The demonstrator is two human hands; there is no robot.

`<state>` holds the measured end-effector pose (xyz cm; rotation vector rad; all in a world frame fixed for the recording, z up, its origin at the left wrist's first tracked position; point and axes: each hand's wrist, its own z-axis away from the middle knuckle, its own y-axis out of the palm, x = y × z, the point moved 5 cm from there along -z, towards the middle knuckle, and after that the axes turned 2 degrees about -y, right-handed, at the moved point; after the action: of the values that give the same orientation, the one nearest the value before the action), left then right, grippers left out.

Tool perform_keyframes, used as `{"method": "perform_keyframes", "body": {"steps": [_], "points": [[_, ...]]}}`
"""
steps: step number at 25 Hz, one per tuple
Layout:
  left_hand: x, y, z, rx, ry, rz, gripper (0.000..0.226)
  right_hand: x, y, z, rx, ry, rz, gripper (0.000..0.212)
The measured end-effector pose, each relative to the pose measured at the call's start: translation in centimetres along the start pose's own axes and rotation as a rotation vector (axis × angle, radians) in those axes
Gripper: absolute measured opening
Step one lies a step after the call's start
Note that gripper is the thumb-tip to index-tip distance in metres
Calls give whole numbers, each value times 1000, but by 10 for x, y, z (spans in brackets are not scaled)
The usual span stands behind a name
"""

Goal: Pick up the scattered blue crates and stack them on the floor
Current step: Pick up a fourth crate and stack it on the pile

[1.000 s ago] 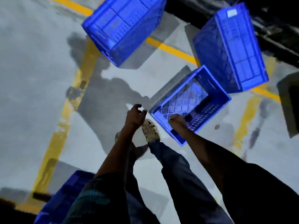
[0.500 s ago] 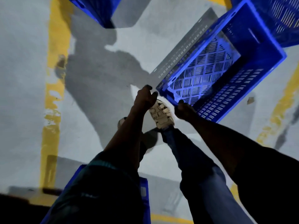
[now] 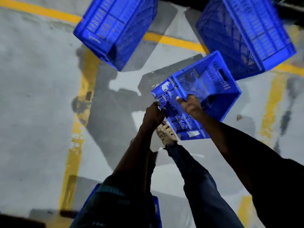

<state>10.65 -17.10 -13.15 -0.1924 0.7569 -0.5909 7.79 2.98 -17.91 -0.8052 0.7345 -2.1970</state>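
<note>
While both arms reach down, the left hand [image 3: 153, 113] and right hand [image 3: 191, 104] each close a tight grip on the tilted blue crate [image 3: 205, 94].

No text, number or brand can be read. The tilted blue slatted plastic crate [image 3: 205, 89] bears two pale sticker patches, blurred beyond reading. The upturned blue plastic crate at upper left [image 3: 115, 27] has a faint moulded mark, also illegible.
</note>
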Motion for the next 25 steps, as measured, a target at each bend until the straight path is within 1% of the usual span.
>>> {"method": "perform_keyframes", "body": {"steps": [1,2,4,6,7,9,12,13,14,16,18,19,20,22,23,25], "points": [[-11,-10,17,-21,49,-9,35,6,-18,9,-14,-5,-48,59],[-21,-17,33,-34,91,-25,40,12,-34,21,-8,25,-158,54],[-41,-27,69,-19,150,-45,43,28,-67,53,1,76,-529,43],[-57,-35,109,-1,109,12,40,46,-91,95,24,96,-836,38],[-64,-40,131,-18,92,40,42,57,-100,120,28,112,-962,37],[-79,-56,177,-147,179,94,45,80,-106,171,61,152,-1215,34],[-88,-95,248,-448,332,148,36,120,-105,242,164,153,-1545,39],[-90,-114,276,-550,381,116,34,136,-105,264,226,148,-1639,42],[-90,-130,301,-619,420,58,34,150,-106,284,267,159,-1706,45],[-84,-155,338,-662,450,-170,47,176,-108,318,336,203,-1779,43],[-77,-172,363,-632,457,-434,67,191,-117,346,380,222,-1759,39],[-75,-181,371,-627,447,-516,73,196,-123,358,392,214,-1753,37],[-74,-191,380,-648,430,-552,75,200,-128,373,414,202,-1745,34],[-76,-211,398,-726,385,-489,73,207,-142,408,489,167,-1730,28],[-78,-217,406,-764,370,-423,68,207,-148,423,522,158,-1729,27],[-84,-224,422,-851,356,-365,48,205,-162,445,609,132,-1694,26]]}}
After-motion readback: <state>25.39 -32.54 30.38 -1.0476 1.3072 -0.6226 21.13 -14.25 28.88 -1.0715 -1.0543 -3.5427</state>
